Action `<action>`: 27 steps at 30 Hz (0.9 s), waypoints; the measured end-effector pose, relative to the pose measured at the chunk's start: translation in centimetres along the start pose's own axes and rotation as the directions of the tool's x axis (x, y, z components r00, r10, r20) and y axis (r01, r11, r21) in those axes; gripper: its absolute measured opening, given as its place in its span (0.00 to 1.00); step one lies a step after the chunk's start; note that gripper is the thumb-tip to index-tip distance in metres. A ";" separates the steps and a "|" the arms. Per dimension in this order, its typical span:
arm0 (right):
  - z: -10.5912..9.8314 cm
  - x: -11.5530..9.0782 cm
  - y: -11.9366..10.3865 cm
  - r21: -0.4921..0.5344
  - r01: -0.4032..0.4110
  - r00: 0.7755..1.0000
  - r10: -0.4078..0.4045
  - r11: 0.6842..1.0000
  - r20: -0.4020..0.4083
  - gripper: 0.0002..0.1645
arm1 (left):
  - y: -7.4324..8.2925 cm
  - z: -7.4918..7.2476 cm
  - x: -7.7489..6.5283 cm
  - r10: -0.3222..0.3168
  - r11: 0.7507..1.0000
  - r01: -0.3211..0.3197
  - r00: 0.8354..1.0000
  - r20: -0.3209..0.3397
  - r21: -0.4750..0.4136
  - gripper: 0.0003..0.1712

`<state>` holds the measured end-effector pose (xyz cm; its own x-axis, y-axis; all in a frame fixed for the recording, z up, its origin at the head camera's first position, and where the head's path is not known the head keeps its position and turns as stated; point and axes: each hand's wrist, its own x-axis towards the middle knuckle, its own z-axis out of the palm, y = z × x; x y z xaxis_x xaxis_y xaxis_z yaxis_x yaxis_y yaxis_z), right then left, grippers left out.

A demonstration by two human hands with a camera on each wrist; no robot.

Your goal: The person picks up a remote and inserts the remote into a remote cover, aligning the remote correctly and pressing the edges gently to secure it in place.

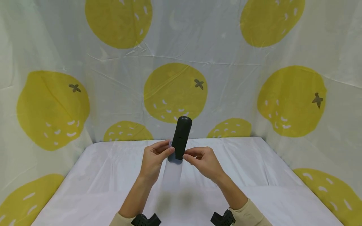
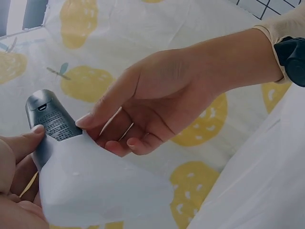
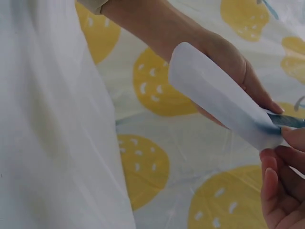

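Note:
A black remote control [image 1: 182, 135] stands tilted between both hands, its lower end inside a translucent white sleeve [image 1: 172, 174]. Fine print and a small latch show on the remote's back in the left wrist view. The left hand [image 1: 152, 161] grips the remote at the sleeve's mouth from the left, thumb on the remote and fingers behind. From the other side the right hand [image 1: 205, 161] pinches the sleeve's rim between thumb and fingertips. The sleeve [image 3: 217, 93] hangs down toward the person in the right wrist view, hiding the remote's inserted part.
A white cloth [image 1: 113, 175] covers the table under the hands. Curtains [image 1: 220, 88] printed with yellow fruit enclose the back and both sides. A wire grid [image 2: 269, 7] shows at the left wrist view's top corner. Each wrist wears a black camera mount [image 1: 145, 219].

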<state>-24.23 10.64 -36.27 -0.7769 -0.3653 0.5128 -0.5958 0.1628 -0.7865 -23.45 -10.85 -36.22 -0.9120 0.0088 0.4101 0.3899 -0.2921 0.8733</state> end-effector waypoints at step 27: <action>0.9 0.0 -0.6 0.102 -0.103 0.980 0.119 0.989 -0.159 0.09 | -0.3 0.3 -0.2 0.002 1.000 -0.002 1.000 -0.003 0.012 0.20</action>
<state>-23.72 9.67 -36.13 -0.8645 -0.1933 0.4640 -0.4884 0.1049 -0.8663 -23.37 -10.52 -36.47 -0.9114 0.0055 0.4116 0.3937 -0.2806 0.8754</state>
